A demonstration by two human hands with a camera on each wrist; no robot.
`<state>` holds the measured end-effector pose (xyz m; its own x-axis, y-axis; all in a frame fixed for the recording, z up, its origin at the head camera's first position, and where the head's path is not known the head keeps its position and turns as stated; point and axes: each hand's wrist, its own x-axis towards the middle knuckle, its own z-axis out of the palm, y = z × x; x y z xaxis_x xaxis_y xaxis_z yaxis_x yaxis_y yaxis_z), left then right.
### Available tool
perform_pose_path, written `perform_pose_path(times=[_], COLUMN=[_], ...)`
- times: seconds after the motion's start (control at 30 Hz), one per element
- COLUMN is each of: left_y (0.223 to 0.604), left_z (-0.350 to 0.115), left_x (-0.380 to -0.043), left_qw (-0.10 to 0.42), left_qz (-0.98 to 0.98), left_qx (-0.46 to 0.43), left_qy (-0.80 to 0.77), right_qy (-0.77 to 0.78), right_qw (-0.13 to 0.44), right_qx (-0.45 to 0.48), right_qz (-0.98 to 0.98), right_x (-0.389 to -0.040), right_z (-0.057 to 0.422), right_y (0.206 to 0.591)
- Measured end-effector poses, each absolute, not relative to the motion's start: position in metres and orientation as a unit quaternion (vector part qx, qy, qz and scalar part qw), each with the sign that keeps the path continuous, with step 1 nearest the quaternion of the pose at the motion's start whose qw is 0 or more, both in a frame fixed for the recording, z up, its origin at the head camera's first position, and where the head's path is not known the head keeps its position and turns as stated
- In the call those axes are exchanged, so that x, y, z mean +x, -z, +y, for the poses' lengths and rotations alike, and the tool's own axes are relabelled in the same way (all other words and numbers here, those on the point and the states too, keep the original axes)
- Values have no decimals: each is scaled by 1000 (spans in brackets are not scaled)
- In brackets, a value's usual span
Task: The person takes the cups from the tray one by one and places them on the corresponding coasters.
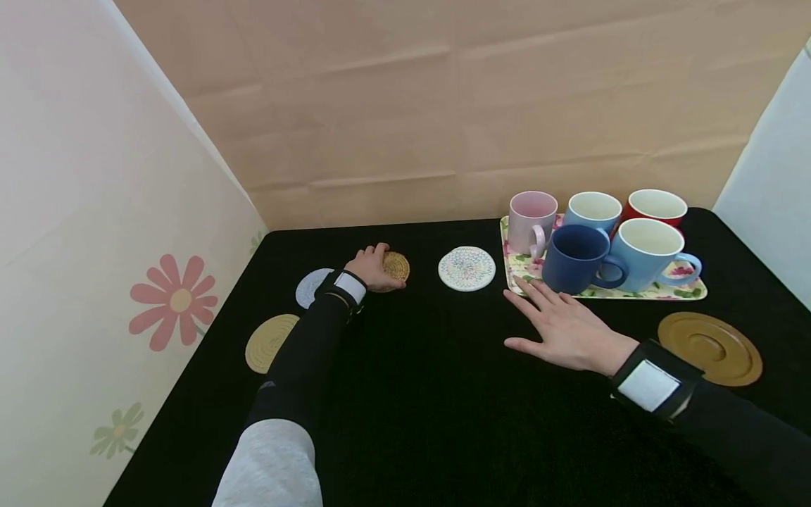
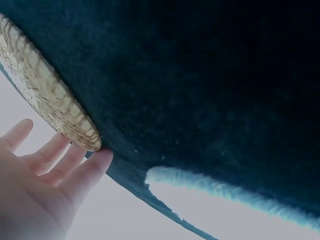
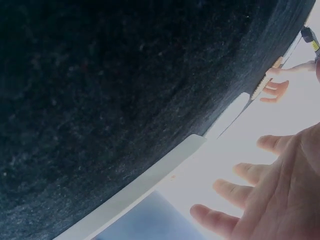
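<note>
Lying at the right of my left palm, in the fork between thumb and fingers, is the small woven coaster (image 1: 398, 265), flat and round, so it has no long axis to line up with; the relation that matters is that my hand reaches it from its left side. I pinch it with my left hand (image 1: 369, 270): the thumb is along its near rim and the fingertips are at its far-left rim, though I cannot tell how firmly they press. Just left of that grip, partly behind my wrist, is a pale coaster (image 1: 309, 286); nearer my body, beside the forearm, is a straw mat (image 1: 269, 343). On the grip's other side, a short way right, lies a speckled white coaster (image 1: 467, 269). Farther right is the flowered tray (image 1: 695, 289) of mugs, its dark blue mug (image 1: 572, 265) just beyond my right hand (image 1: 566, 329), whose fingers are spread and hold nothing. My left hand is clearly the nearer one to the woven coaster.
</note>
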<state>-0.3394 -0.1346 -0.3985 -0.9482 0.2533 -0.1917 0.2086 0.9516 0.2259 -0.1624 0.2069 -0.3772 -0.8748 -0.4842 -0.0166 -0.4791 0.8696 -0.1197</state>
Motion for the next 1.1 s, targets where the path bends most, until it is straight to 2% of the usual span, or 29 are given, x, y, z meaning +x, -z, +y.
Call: perform_pose_path(times=[0.5, 0.8, 1.1], left_y=[398, 395, 399], left_z=[-129, -122, -116], left_x=[-317, -296, -281], left_qw=[131, 148, 139], left_qz=[970, 961, 955], left_qx=[181, 212, 243], left_qy=[-97, -96, -95], right_qy=[78, 61, 61], right_qw=[47, 25, 47], right_qx=[-278, -321, -331], right_qz=[956, 945, 941], right_x=[-185, -201, -206], right_z=[180, 151, 128], right_y=[378, 381, 382])
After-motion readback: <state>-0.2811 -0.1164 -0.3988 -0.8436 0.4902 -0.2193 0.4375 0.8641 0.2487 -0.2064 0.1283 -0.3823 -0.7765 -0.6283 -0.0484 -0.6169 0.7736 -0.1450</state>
